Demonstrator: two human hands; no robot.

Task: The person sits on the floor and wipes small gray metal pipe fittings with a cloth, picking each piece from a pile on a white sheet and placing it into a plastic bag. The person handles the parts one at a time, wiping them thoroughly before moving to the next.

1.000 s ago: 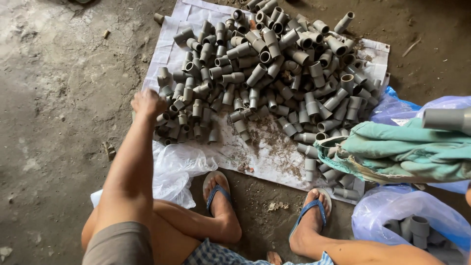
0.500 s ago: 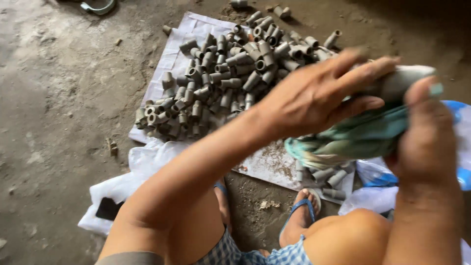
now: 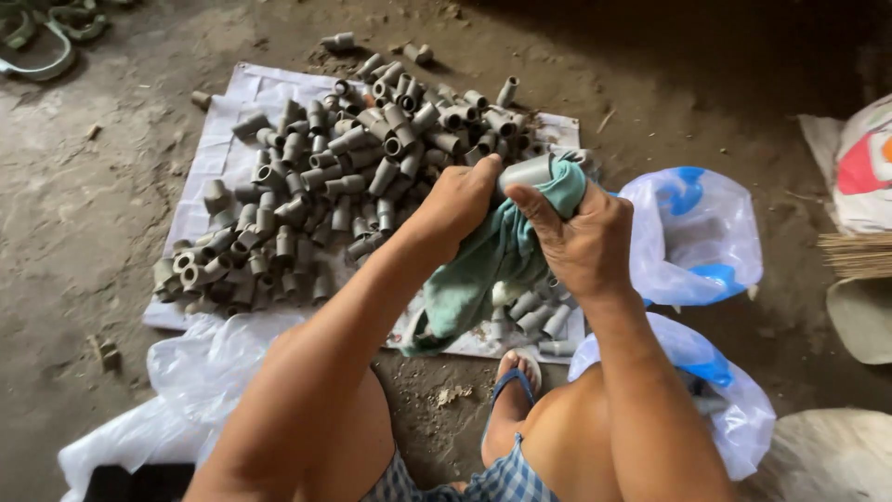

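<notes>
Nearest: bare knees, a foot in a blue flip-flop [image 3: 514,381], clear plastic bags [image 3: 706,390] on dirt floor [image 3: 84,214]. Above them L hand [image 3: 457,206] & R hand [image 3: 578,240], fingers clenched round a grey pipe fitting [image 3: 526,172] wrapped in green cloth [image 3: 483,270]. Beyond: white sheet [image 3: 243,93] w/ heap of grey fittings [image 3: 344,177]. Far edge dark.

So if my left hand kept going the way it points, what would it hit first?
Probably the grey pipe piece it already grips with the cloth; past that, likely the pile of fittings, though depth is unclear.
</notes>
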